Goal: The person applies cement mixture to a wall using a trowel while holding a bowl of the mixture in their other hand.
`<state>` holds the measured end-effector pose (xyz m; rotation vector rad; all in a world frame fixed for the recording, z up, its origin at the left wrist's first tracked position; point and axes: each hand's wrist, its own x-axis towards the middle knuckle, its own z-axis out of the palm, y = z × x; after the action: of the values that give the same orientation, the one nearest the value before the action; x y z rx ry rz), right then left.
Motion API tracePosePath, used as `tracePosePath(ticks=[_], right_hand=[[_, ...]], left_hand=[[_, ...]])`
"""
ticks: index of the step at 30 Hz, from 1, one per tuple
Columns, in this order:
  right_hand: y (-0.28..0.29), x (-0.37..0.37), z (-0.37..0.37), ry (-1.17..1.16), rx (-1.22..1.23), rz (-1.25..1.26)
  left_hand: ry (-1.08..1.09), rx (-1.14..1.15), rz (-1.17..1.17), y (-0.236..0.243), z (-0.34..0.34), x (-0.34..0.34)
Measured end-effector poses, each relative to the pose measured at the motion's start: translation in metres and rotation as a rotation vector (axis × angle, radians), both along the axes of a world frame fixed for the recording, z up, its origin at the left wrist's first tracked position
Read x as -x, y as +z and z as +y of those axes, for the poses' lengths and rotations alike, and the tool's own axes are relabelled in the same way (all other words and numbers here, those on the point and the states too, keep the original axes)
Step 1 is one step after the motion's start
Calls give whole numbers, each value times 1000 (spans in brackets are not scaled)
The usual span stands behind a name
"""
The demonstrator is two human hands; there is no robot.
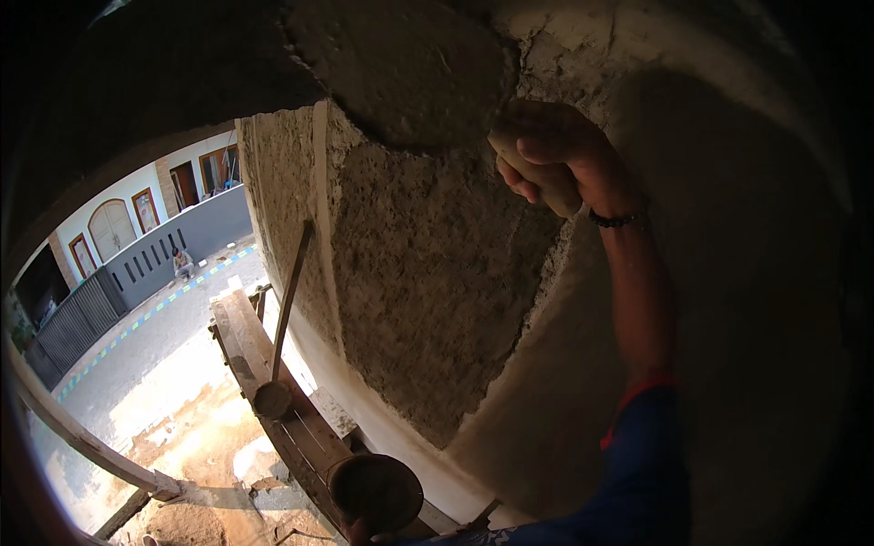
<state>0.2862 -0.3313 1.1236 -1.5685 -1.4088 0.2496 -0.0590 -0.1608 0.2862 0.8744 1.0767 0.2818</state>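
Note:
My right hand (569,155) is raised against the wall, closed round the pale handle (537,173) of a trowel. Its broad blade (405,77), coated in dark wet mortar, reaches up and left over the wall. Below it lies a rough patch of fresh mortar (437,273), bordered by smoother plaster on the right. Low in the view, my left hand (358,534) grips the rim of a round, dark bowl (376,491); only a few fingers show, and the bowl's contents are too dark to make out.
A wooden plank (300,423) runs beside the wall, with a long-handled round scoop (272,399) resting on it. A wooden pole (82,437) crosses the lower left. Far below, a person (183,264) sits by a grey fence (146,273) along the street.

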Motion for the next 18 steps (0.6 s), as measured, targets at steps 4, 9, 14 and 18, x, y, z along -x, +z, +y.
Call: tracePosePath(ticks=[4,9,14,18], right_hand=[[36,-151,-49,-761,-101,-346],[30,-125,-95,-849,-155,-603],[-136,-49,-35,-667,349,-125],[-326,3,-44,-242,731,125]], left_hand=[[84,2,121,32,-22,-3],[-687,-457,164,60,-16,-4],[4,99,-223,36,-13,15],[4,-197,2,20,-21,-2]])
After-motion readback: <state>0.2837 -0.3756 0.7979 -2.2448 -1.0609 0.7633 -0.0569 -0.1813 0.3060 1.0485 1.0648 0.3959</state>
